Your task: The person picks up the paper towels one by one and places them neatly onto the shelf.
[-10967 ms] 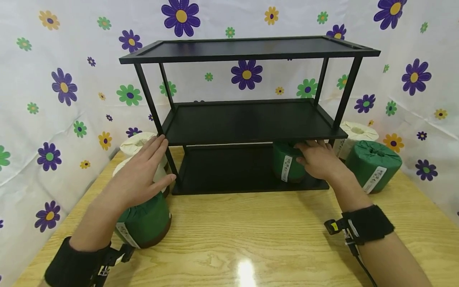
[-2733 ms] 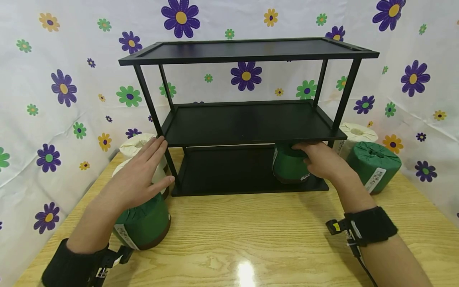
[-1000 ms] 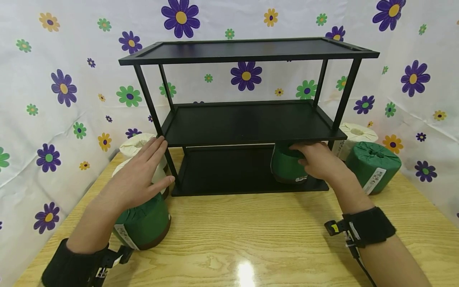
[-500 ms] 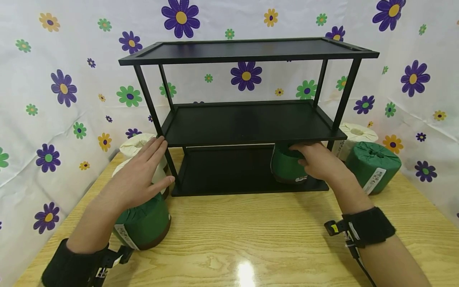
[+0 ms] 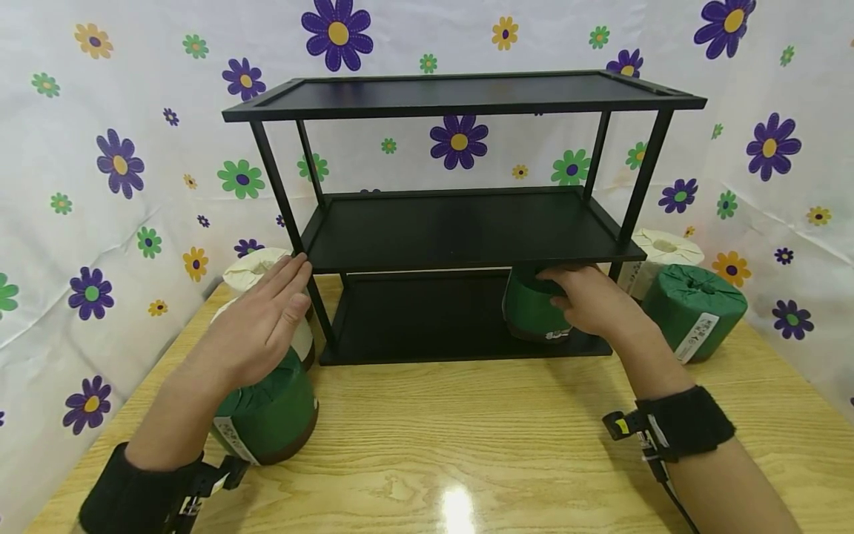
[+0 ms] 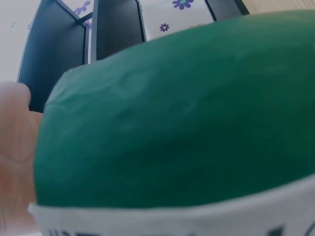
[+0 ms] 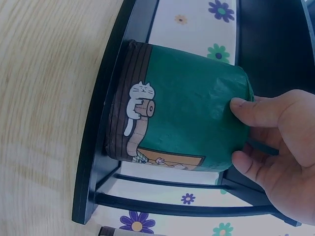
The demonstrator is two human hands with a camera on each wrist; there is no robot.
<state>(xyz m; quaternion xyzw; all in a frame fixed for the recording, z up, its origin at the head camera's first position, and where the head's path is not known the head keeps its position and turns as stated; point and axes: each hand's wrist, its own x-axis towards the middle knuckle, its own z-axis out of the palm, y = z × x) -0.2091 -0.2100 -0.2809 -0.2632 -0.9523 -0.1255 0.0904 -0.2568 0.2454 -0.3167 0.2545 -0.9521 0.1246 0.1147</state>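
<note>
A green-wrapped toilet paper roll (image 5: pixel 534 308) stands on the bottom shelf (image 5: pixel 420 319) of a black three-tier rack (image 5: pixel 460 226), near its right end. My right hand (image 5: pixel 590 297) grips the top of this roll under the middle shelf; its thumb and fingers press the upper edge in the right wrist view, where a printed cat (image 7: pixel 141 103) shows on the wrapper. My left hand (image 5: pixel 247 334) lies with straight fingers at the rack's front left post, fingertips by the middle shelf corner. Beneath it stands another green roll (image 5: pixel 273 419), whose wrapper fills most of the left wrist view.
Cream-wrapped rolls (image 5: pixel 250 267) stand left of the rack, partly behind my left hand. On the right are a green roll (image 5: pixel 694 311) with a white label and a cream roll (image 5: pixel 667 248) behind it. A flowered cloth (image 5: pixel 180 141) hangs behind the wooden table (image 5: pixel 427 437).
The gripped roll has turned since the earliest frame: its white label has left the front and a print shows at lower right. My left thumb has just drawn in toward the fingers.
</note>
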